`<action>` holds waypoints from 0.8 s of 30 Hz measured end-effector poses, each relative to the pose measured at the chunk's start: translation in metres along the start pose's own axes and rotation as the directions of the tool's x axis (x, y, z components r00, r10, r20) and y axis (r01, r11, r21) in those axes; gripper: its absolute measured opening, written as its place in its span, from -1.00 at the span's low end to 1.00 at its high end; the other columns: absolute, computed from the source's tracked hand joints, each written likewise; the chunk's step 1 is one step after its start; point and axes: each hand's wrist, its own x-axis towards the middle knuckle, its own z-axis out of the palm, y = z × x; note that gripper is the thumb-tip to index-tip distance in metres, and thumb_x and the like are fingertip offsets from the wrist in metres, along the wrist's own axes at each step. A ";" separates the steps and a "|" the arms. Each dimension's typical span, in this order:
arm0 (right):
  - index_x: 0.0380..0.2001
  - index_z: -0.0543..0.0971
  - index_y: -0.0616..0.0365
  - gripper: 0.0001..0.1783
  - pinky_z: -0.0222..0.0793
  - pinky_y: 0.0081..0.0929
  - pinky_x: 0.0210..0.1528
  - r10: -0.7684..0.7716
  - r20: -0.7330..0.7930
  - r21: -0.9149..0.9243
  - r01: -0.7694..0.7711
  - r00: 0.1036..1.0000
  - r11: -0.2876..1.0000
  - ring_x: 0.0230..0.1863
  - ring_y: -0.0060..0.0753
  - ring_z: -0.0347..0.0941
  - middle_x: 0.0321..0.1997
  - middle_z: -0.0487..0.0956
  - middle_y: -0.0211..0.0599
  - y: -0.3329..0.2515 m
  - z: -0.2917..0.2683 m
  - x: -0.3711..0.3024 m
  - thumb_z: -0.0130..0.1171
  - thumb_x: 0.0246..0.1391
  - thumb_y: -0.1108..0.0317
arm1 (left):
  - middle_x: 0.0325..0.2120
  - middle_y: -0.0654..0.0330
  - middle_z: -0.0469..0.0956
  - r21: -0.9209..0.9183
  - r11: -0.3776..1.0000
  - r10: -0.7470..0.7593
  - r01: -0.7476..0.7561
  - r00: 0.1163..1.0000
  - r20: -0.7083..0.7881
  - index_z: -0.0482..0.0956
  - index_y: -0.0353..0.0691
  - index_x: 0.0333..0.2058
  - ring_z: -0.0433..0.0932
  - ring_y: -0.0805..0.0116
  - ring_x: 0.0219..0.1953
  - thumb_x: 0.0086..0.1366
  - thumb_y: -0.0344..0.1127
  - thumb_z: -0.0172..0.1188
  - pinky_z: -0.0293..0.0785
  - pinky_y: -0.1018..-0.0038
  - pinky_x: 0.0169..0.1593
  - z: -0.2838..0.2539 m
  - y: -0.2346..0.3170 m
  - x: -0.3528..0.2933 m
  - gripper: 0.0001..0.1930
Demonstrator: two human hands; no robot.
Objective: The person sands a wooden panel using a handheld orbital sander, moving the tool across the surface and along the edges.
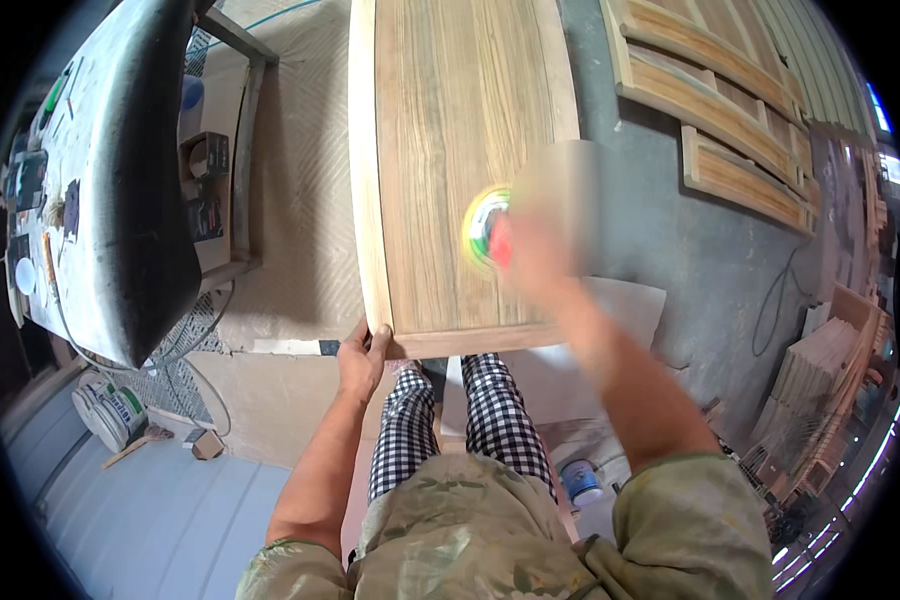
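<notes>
A wooden panel (450, 150) with a paler raised frame lies in front of me, its near end above my knees. My left hand (363, 362) grips the near left corner, thumb on top and fingers curled round the outside edge. Over the right part of the panel, my right hand (530, 255) is smeared by motion. It holds a round, yellow-rimmed thing (485, 230) with green, white and red on it, against or just above the wood. Its exact kind is lost in the blur. A beige smear hides what lies just beyond that hand.
At the left stands a worktable (120, 200) with tools on top and boxes (206, 185) beneath. White buckets (110, 412) sit below it. Slatted wooden frames (715, 105) lie at the far right, with stacked boards (810, 375) nearer. A blue tin (580, 480) is by my right leg.
</notes>
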 end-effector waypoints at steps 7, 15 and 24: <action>-0.07 0.47 -0.10 -0.63 0.49 -0.18 -0.17 0.071 -0.010 0.128 -0.069 0.997 0.989 -0.12 -0.11 0.43 -0.01 0.40 -0.25 -0.003 -0.033 0.040 0.16 -0.01 0.24 | -0.27 0.07 0.63 0.097 0.994 0.047 -0.047 0.999 0.004 0.44 -0.33 0.07 0.55 0.44 -0.26 0.30 -0.27 0.10 0.45 0.50 -0.12 0.003 0.007 -0.002 -0.59; -0.05 0.49 -0.22 -0.56 0.52 -0.32 -0.18 -0.254 0.048 -0.030 0.255 0.966 0.966 -0.12 -0.08 0.38 -0.09 0.38 -0.31 -0.040 -0.010 -0.048 0.15 -0.10 0.32 | -0.26 -0.02 0.64 0.113 0.992 0.050 -0.047 0.999 -0.022 0.47 -0.28 0.04 0.60 0.36 -0.25 0.27 -0.25 0.13 0.47 0.46 -0.10 0.001 0.013 -0.005 -0.61; -0.10 0.51 -0.22 -0.47 0.52 -0.24 -0.30 -0.141 -0.138 0.011 0.144 0.980 0.989 -0.17 -0.08 0.38 -0.13 0.36 -0.34 -0.033 -0.008 -0.052 0.35 -0.27 0.30 | -0.32 -0.09 0.63 0.172 0.979 0.119 -0.112 0.992 -0.034 0.49 -0.24 0.02 0.63 0.21 -0.27 0.25 -0.21 0.12 0.48 0.39 -0.14 0.002 0.005 -0.001 -0.61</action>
